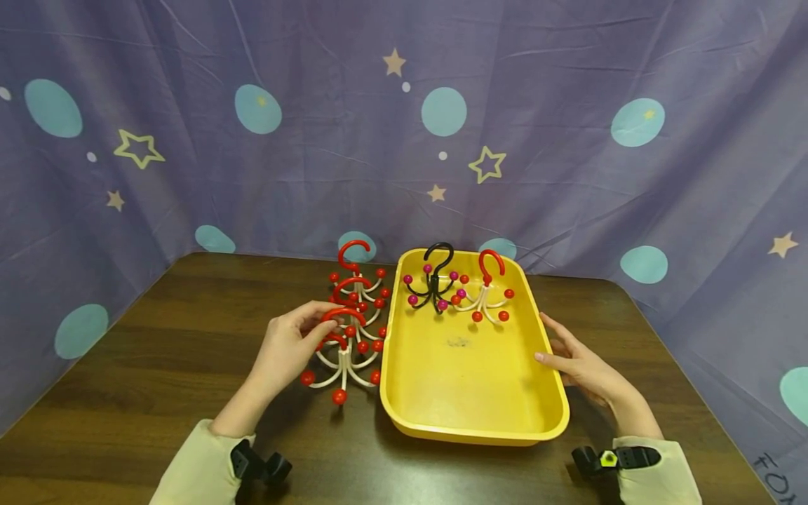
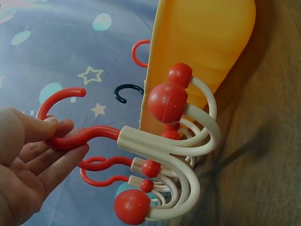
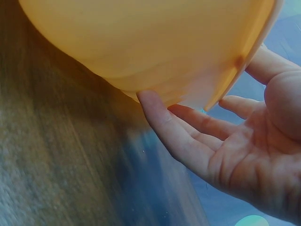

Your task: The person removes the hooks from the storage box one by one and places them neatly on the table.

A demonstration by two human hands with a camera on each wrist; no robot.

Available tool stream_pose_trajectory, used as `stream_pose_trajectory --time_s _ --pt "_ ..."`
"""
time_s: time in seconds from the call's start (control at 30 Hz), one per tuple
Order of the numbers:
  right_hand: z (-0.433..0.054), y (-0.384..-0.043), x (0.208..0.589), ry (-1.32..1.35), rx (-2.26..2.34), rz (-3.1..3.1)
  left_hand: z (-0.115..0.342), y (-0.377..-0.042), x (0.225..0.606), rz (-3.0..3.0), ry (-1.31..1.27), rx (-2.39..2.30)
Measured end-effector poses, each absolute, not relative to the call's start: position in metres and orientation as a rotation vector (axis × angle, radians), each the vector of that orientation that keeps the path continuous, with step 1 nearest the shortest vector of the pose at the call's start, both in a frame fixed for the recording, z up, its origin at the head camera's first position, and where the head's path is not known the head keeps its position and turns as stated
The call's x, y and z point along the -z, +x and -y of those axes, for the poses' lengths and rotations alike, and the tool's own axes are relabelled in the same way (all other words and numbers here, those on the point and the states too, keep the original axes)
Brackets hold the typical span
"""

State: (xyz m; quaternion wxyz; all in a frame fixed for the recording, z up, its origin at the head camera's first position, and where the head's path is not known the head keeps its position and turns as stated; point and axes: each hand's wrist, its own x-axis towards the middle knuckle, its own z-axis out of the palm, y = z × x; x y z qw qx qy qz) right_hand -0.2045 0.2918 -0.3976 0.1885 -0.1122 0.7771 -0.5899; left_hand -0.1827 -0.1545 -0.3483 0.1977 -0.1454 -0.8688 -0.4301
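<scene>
My left hand [image 1: 293,340] pinches the red hook of a white hanger [image 1: 344,365] with curved arms ending in red balls. In the left wrist view, thumb and fingers meet on that hook, and the held hanger [image 2: 146,141] is nearest the camera. Behind it, more hangers of the same kind [image 1: 358,284] stand in a row along the left side of a yellow tray [image 1: 467,428]. On the tray's right side, my right hand [image 1: 583,368] grips the rim, thumb over the edge and the other fingers against the outer wall [image 3: 155,47].
Inside the tray, at its far end, stand a black hanger [image 1: 434,287] with pink balls and a white one [image 1: 484,298] with a red hook and red balls. The brown wooden table [image 1: 158,337] ends at a purple patterned curtain [image 1: 353,140].
</scene>
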Motion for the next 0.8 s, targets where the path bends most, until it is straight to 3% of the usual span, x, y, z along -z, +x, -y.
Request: stream_pose_trajectory --time_s 0.8 --pt "-0.2910 -0.2030 0.3959 -0.318 1.662 -2.179 0.1535 -0.1847 0.3542 2.419 -0.391 1.215"
